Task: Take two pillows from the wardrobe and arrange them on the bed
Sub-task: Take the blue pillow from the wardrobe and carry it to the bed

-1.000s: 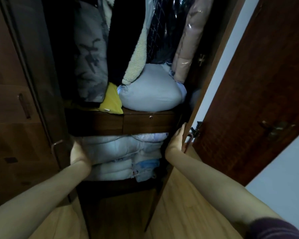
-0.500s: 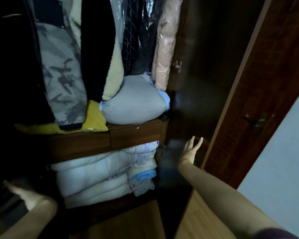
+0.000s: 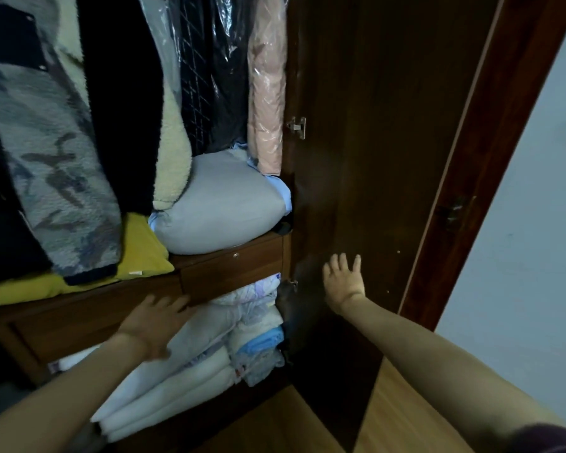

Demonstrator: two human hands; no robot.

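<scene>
The wardrobe [image 3: 356, 158] stands open, its dark door swung out across the right half of the frame. The grey pillow [image 3: 223, 210] lies at centre on the shelf above the drawers [image 3: 232, 273], with a pale blue edge of something under or behind it at its right; whether that is a second pillow cannot be told. Hanging clothes crowd it from above: a cream fleece coat [image 3: 172, 158] drapes onto its left side, a pink garment in plastic [image 3: 265, 93] hangs down to touch its upper right corner, and dark plastic-covered clothes [image 3: 209, 76] hang just behind. A yellow cushion [image 3: 141, 253] sits just left of the pillow, partly under a grey patterned fleece [image 3: 56, 178].

Below the drawers, folded white quilts [image 3: 183, 364] are stacked in the lower centre of the frame. The left hand [image 3: 151, 325], open with fingers spread and holding nothing, hovers in front of the drawer front and the quilts, slightly blurred. The right hand [image 3: 343, 282], also open and empty, is spread against the inner face of the door, right of centre.
</scene>
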